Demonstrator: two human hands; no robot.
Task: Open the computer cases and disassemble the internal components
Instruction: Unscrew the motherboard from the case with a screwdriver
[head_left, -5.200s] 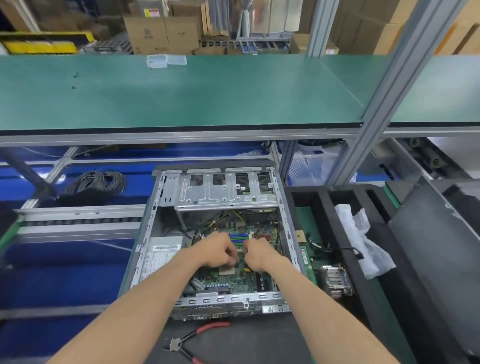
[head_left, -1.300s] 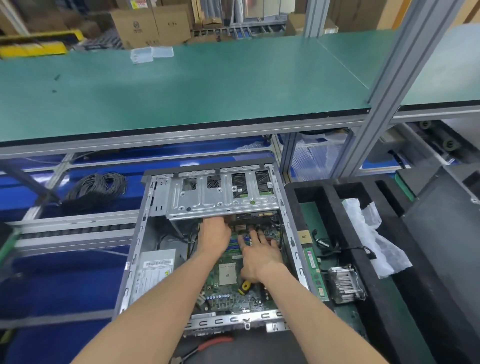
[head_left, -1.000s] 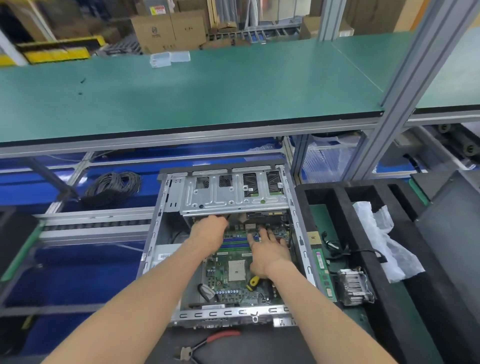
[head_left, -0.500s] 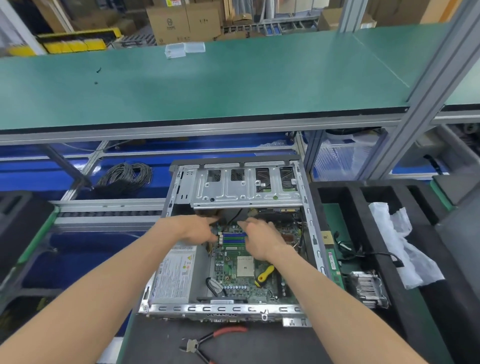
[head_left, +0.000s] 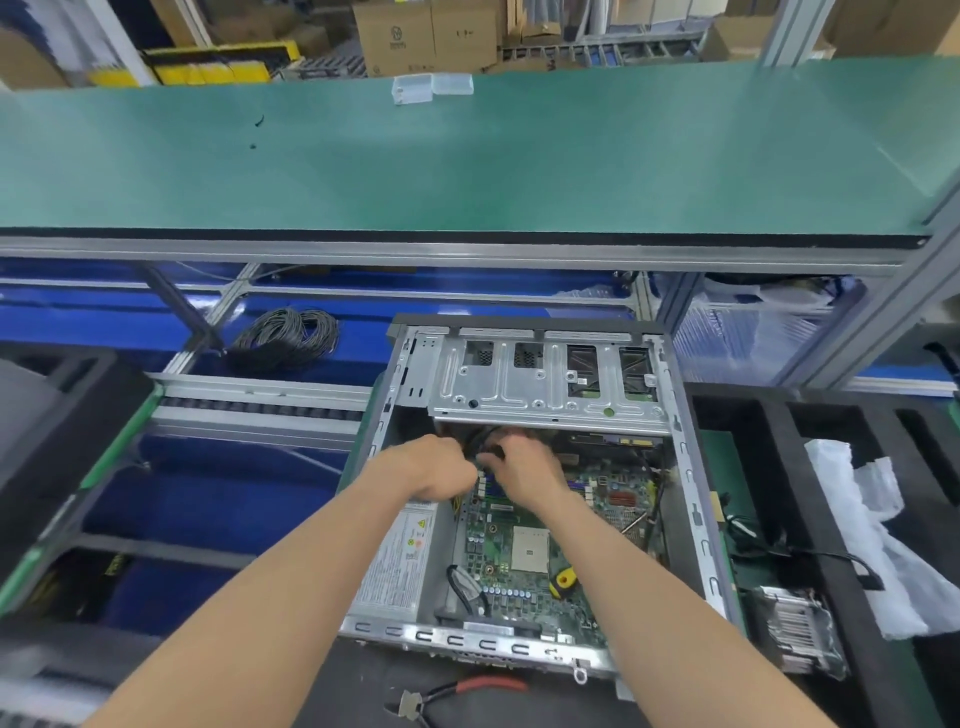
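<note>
An open grey computer case (head_left: 691, 467) lies in front of me with its lid off. A green motherboard (head_left: 524, 551) with a bare processor socket fills the case floor. A silver drive cage (head_left: 545, 389) spans the far end. A labelled power supply (head_left: 400, 561) sits along the left wall. My left hand (head_left: 431, 465) and my right hand (head_left: 522, 462) meet just below the drive cage, fingers curled round a bundle of black cables (head_left: 480, 444). A yellow-handled screwdriver (head_left: 563, 579) lies on the board.
Red-handled pliers (head_left: 457, 693) lie on the black mat near me. Right of the case, a black foam tray (head_left: 779, 499) holds a metal heatsink (head_left: 795, 629), a black cable and a white bag (head_left: 872, 540). A coil of black wire (head_left: 285, 335) lies at the left.
Both hands moved from the middle of the motherboard up to the far end under the drive cage and closed on the black cables. The camera view shifted left.
</note>
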